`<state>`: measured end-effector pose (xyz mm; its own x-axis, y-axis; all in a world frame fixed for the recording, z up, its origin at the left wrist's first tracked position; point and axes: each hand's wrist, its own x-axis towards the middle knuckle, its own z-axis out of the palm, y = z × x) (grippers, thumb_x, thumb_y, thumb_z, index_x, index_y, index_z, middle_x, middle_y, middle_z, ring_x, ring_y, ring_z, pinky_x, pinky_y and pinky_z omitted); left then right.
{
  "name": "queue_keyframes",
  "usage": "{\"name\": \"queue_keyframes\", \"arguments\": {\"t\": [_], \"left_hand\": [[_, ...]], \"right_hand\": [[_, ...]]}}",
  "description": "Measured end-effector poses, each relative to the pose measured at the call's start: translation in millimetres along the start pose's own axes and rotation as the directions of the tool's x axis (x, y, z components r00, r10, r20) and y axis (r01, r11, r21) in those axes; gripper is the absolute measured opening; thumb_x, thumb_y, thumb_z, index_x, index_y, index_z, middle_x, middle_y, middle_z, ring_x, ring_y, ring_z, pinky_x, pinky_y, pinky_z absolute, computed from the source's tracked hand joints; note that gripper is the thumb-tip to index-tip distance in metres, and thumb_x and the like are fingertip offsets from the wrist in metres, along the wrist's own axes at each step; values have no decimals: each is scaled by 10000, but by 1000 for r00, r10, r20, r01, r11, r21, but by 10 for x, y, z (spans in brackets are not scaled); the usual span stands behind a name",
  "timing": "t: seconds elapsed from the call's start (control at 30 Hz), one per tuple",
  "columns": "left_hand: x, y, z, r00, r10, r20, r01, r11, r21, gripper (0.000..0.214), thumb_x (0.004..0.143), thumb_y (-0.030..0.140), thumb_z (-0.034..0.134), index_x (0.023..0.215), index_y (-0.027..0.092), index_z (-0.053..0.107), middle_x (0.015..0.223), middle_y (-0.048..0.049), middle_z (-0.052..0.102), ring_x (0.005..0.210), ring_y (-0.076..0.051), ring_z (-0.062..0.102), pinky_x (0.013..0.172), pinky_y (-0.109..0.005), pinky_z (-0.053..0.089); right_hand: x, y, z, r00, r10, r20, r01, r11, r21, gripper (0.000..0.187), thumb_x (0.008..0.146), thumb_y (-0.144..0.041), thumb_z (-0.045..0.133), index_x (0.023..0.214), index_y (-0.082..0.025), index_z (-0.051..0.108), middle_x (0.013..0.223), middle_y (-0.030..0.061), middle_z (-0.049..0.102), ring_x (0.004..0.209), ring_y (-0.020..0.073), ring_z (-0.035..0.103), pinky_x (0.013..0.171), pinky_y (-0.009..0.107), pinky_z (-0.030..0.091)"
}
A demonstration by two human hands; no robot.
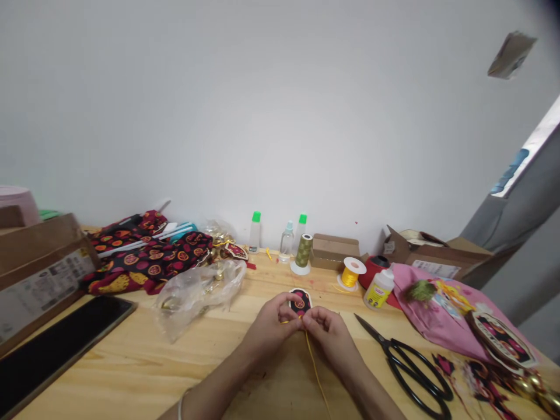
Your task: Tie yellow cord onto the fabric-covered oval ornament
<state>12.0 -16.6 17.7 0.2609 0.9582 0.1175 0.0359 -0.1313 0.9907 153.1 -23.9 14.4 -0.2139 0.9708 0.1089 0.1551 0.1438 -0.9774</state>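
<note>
Both my hands meet over the wooden table. My left hand (273,319) is closed in a pinch on a yellow cord (315,368), at the lower edge of a small dark patterned fabric piece (300,303) with a pale border. Opposite it, my right hand (333,336) pinches the same cord with thumb and forefinger. A long end of the cord trails down toward me between the forearms. Fingertips partly hide the spot where cord and fabric piece meet. Black-handled scissors (402,364) lie to the right of my right hand.
Behind are a yellow cord spool (350,276), a glue bottle (380,289), an olive thread cone (303,251) and a cardboard box (335,251). A plastic bag (199,294), patterned cloth (153,259) and a black phone-like slab (61,350) lie left. Pink cloth (431,315) is right.
</note>
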Motion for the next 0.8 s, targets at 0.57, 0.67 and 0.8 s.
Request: {"name": "queue_keyframes", "arguments": {"t": [0.57,0.67,0.8], "left_hand": [[-84,37,-21,997,80,-22,-78,992,104,254,604,206,631,845,160,564,572,41,603,578,-121,568,598,-233,419],[-76,42,-18,996,90,-9,-88,990,111,259,608,216,625,851,148,567,575,31,606,575,-125,574,595,-238,425],[-63,8,-29,994,109,-16,-106,985,138,261,608,218,618,852,143,565,614,11,625,589,-133,577,611,-253,429]], "right_hand": [[-48,-30,-52,992,38,116,-50,994,102,284,652,-401,589,638,-136,489,485,-74,383,427,46,251,412,180,146],[-83,-102,-69,974,47,220,-86,982,170,272,688,-410,550,679,-148,479,449,-97,314,381,39,186,384,184,112],[-145,-191,-123,941,24,337,-118,957,263,273,702,-429,513,645,-182,412,451,-116,178,381,43,80,365,189,75]]}}
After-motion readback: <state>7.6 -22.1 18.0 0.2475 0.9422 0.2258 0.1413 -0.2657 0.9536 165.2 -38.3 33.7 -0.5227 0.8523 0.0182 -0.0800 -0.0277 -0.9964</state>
